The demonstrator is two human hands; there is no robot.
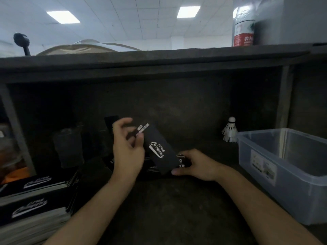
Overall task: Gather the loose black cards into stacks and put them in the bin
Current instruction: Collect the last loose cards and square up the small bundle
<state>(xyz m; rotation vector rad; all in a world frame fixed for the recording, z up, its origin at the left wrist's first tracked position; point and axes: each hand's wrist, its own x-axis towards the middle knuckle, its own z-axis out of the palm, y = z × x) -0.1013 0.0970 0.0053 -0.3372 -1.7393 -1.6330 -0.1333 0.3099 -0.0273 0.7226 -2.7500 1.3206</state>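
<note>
A small stack of black cards (160, 150) with white script lettering is tilted above the dark desk, between both hands. My left hand (127, 147) pinches its upper end, where white card edges show. My right hand (195, 165) grips the lower end, thumb underneath. More loose black cards (150, 167) lie on the desk under and behind the held stack, partly hidden by my hands. The clear plastic bin (283, 175) stands at the right; no cards show inside it.
Two tall stacks of the same black cards (33, 200) sit at the near left. A white shuttlecock (230, 129) stands by the bin's far corner. A dark shelf (159, 57) overhangs the desk, with a bottle (243, 23) on top. A dark cup-like object (68, 147) stands left of centre.
</note>
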